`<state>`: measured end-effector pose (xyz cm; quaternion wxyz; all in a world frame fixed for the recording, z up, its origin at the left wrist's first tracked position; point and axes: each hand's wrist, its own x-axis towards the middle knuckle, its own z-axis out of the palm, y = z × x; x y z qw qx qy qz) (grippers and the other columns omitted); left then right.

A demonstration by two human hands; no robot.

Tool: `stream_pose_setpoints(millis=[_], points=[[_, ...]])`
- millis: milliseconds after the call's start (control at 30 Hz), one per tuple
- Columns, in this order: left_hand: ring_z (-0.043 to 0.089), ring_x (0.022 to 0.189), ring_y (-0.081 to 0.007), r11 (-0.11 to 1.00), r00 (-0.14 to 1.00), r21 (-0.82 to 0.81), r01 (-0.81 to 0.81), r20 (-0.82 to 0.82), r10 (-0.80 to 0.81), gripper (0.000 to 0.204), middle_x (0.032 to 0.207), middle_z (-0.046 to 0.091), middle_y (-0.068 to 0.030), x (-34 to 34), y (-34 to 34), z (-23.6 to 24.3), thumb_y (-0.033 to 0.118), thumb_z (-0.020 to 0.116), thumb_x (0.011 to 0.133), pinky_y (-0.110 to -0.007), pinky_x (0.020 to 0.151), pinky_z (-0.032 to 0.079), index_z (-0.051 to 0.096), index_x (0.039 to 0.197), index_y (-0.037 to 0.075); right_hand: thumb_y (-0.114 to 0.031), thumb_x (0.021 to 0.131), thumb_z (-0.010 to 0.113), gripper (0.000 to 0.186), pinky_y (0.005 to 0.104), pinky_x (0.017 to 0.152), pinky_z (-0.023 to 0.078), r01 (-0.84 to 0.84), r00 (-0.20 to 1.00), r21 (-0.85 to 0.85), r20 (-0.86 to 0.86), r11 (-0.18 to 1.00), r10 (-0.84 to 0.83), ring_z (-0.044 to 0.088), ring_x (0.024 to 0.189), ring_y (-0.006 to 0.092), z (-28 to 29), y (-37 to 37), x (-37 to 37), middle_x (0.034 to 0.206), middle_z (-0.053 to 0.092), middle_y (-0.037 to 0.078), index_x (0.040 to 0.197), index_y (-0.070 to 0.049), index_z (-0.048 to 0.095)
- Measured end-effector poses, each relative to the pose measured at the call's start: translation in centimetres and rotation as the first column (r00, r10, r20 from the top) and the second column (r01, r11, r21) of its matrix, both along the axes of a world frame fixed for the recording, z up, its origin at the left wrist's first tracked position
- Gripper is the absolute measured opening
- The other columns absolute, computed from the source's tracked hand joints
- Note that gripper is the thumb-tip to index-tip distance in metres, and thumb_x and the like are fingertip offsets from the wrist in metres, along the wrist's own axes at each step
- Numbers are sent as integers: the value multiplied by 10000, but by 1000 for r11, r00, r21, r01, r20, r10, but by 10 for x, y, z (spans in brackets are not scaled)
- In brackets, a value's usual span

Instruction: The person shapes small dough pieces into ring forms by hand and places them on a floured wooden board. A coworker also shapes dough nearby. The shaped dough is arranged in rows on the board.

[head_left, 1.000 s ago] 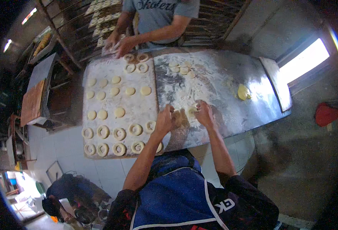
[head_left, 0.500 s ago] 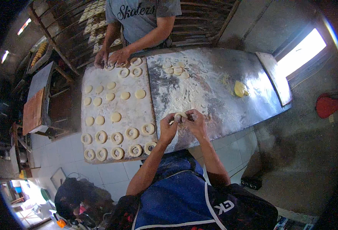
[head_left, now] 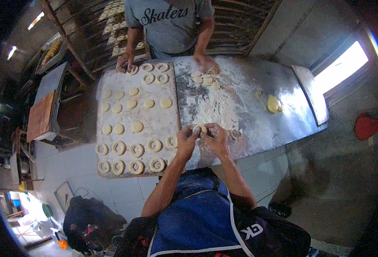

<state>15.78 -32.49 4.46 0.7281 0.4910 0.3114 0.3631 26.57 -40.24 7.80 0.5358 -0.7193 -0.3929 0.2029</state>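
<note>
Far left, a side bench with a reddish-brown panel (head_left: 42,115) is standing apart from the work table. Next, a floured board (head_left: 163,123) is lying on the table's left part, bearing dough rings (head_left: 149,146) in two near rows, flat dough discs (head_left: 132,104) mid-board, more rings at the far edge. Co-worker's hand (head_left: 126,63) is touching a ring at the board's far left corner. Left hand (head_left: 187,141) is pinching a curved dough piece (head_left: 202,127), fingertips closed on its left side. Piece is sitting between both hands, above the table's near part, just right of the board; exact shape is partly hidden by fingers. Co-worker's other hand (head_left: 205,64), blurred, is hovering at a cluster of small dough rounds (head_left: 207,80); cannot tell whether its fingers are gripping. Right hand (head_left: 216,139) is grasping the piece's right side, fingers bent. Loose flour (head_left: 216,105) is covering the middle tabletop. Farther right, a yellow lump (head_left: 274,104) is resting on the shiny tabletop (head_left: 257,124).
</note>
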Motion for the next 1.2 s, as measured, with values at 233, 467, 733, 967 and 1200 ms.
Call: stream_pose_setpoints(millis=[233, 467, 733, 967, 1200], points=[[625, 818, -161, 964, 979, 251, 86, -202, -35, 206, 911, 674, -100, -16, 4, 17, 149, 553, 956, -311, 708, 515, 665, 991, -21, -13, 742, 729, 369, 319, 745, 557, -16, 1000, -29, 22, 999, 16, 663, 837, 199, -13, 6, -6, 935, 663, 142, 1075, -29, 572], [597, 769, -136, 992, 995, 89, 94, -55, -89, 275, 913, 659, -98, -26, 12, 17, 95, 543, 932, -281, 623, 488, 554, 1200, 36, 66, 716, 688, 570, 328, 716, 558, -230, 873, 14, -438, 973, 213, 641, 856, 195, -9, 8, -12, 992, 624, 136, 1228, -49, 466], [541, 724, -113, 978, 952, -85, 189, 262, -161, 429, 846, 529, -15, -36, 7, 19, -27, 575, 792, -232, 583, 420, 443, 1182, 93, -288, 880, 519, 287, 296, 625, 431, 145, 544, -105, -822, 984, -168, 523, 682, 130, -21, 25, -9, 880, 582, 27, 1077, -86, 568], [566, 907, -257, 982, 986, 111, -153, 82, 144, 239, 948, 509, -126, -24, 9, -10, 167, 490, 876, -425, 726, 472, 465, 1088, 59, -409, 927, 480, 433, 306, 565, 411, -21, 517, 171, -841, 985, 157, 492, 613, 144, -57, 19, -6, 679, 560, 63, 735, -40, 600], [522, 892, -294, 981, 942, 26, -193, -274, 192, 213, 949, 542, -192, -23, 10, -55, 205, 467, 910, -403, 782, 440, 558, 966, 20, -287, 986, 393, 425, 375, 933, 449, 70, 973, 38, -223, 997, -60, 537, 1073, 271, -118, 49, -11, 1163, 518, 140, 1298, -15, 491]])
